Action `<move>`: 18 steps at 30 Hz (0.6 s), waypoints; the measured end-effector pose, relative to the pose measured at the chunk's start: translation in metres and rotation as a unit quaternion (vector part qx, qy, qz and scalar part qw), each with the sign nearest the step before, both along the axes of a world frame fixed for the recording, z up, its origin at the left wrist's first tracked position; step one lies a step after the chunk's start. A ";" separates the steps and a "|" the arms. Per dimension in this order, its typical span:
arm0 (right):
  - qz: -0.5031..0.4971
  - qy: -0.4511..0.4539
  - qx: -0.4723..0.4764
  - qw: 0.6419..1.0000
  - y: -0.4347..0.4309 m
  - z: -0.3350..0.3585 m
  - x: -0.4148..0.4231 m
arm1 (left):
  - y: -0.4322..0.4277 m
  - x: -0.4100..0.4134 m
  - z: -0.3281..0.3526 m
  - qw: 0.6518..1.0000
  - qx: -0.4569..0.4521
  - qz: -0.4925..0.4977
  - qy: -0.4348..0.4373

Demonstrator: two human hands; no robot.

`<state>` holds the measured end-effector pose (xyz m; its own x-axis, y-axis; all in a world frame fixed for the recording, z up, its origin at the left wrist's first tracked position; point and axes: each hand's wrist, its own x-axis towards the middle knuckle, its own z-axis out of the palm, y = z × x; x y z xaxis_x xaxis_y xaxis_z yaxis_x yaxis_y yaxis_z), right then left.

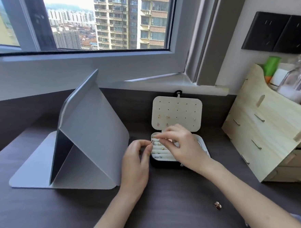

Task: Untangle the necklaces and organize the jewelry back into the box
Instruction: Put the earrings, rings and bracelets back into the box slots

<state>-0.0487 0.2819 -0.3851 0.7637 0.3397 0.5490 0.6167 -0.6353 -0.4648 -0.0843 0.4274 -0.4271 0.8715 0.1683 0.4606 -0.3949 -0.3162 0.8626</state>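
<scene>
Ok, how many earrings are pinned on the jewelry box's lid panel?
5: gold earrings, darker ones below, one at right. The right hand may hide more.

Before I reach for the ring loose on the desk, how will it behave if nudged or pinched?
The ring looks like small, shiny metal, so it is probably stiff, light and slippery to pinch. Its round band on the smooth dark desk could roll if nudged.
</scene>
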 end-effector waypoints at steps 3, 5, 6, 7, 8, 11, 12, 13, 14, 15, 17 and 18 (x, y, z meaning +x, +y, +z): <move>0.053 -0.011 -0.023 0.998 -0.001 0.004 -0.005 | -0.002 -0.001 0.001 1.000 -0.005 -0.012 0.010; 0.065 0.007 -0.027 0.998 -0.001 0.007 -0.001 | -0.002 -0.002 0.002 1.000 -0.009 -0.021 0.014; 0.071 0.017 -0.028 0.997 -0.001 0.009 0.001 | -0.002 -0.003 0.003 0.999 -0.014 -0.025 0.016; 0.079 0.024 -0.028 0.996 -0.001 0.010 0.002 | -0.002 -0.004 0.004 0.999 -0.022 -0.029 0.019; 0.087 0.030 -0.023 0.995 -0.001 0.011 0.003 | -0.002 -0.005 0.005 0.999 -0.031 -0.032 0.022; 0.099 0.065 0.012 0.993 -0.002 0.013 0.004 | -0.003 -0.006 0.007 0.997 -0.060 -0.036 0.028; 0.101 0.088 0.025 0.991 -0.002 0.013 0.003 | -0.004 -0.006 0.007 0.997 -0.066 -0.038 0.029; 0.102 0.113 0.035 0.988 -0.002 0.013 0.003 | -0.004 -0.006 0.006 0.996 -0.071 -0.039 0.028; 0.103 0.138 0.042 0.984 -0.002 0.014 0.003 | -0.004 -0.006 0.006 0.996 -0.074 -0.040 0.028; 0.101 0.163 0.051 0.980 -0.002 0.017 0.003 | -0.005 -0.006 0.006 0.996 -0.077 -0.042 0.029; 0.081 0.210 0.094 0.970 -0.003 0.023 0.008 | -0.006 -0.005 0.005 0.996 -0.073 -0.036 0.024; 0.059 0.221 0.123 0.966 -0.004 0.026 0.011 | -0.006 -0.004 0.004 0.998 -0.063 -0.025 0.018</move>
